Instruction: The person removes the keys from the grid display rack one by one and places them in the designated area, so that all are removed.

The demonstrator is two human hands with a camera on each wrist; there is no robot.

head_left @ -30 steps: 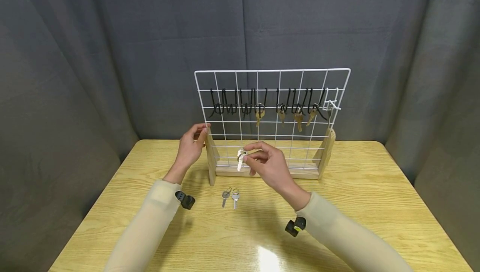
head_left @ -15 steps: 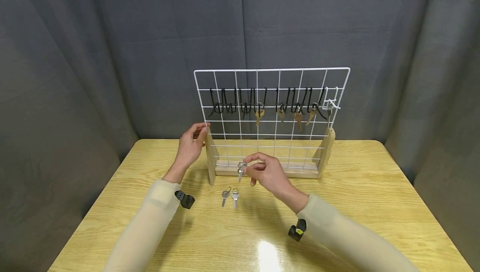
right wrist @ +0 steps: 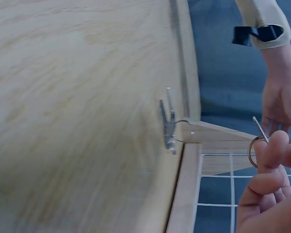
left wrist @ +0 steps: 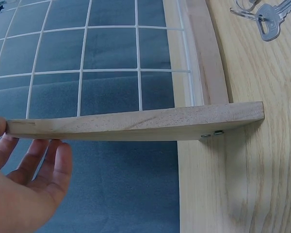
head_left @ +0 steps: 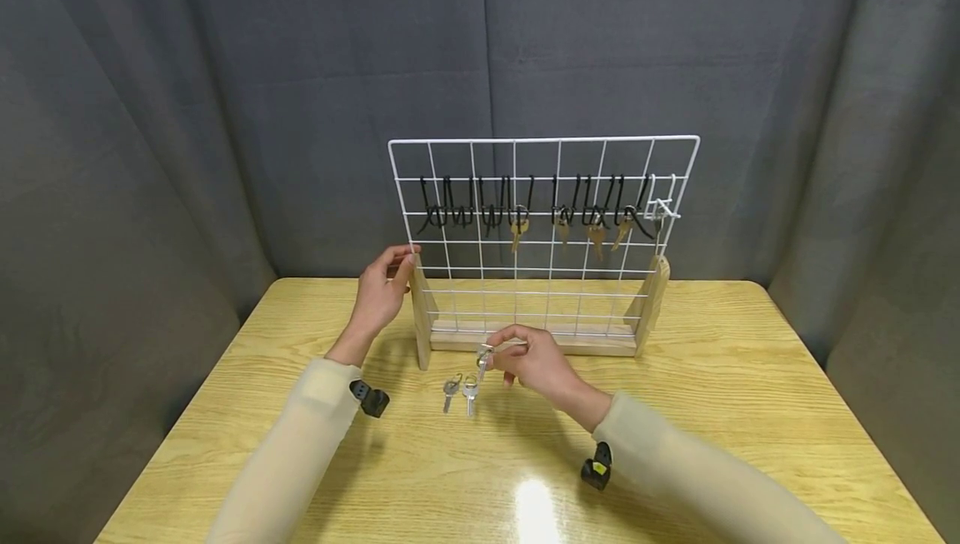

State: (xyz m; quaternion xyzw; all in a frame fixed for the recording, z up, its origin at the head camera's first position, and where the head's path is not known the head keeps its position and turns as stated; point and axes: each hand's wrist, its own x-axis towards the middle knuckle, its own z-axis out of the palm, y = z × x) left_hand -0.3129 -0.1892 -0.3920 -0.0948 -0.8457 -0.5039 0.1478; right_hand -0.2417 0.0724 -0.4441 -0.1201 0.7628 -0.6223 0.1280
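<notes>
Right hand (head_left: 536, 363) pinching a ringed key (head_left: 482, 366)!
Light, stiff, probably slick metal, best held by the ring; loose keys (head_left: 470, 391) lie on the desk (head_left: 285, 377) just left of that hand. Left hand (head_left: 381, 290) grips the rack's post (head_left: 422, 311), and beyond the right hand, hanging keys (head_left: 520, 229) dangle from black hooks (head_left: 435, 215).

Sleeves (head_left: 288, 444): cream, long
Left wrist camera (head_left: 371, 401): black, seven o'clock
Right wrist camera (head_left: 592, 478): black, yellow patch (head_left: 600, 468), five o'clock
</notes>
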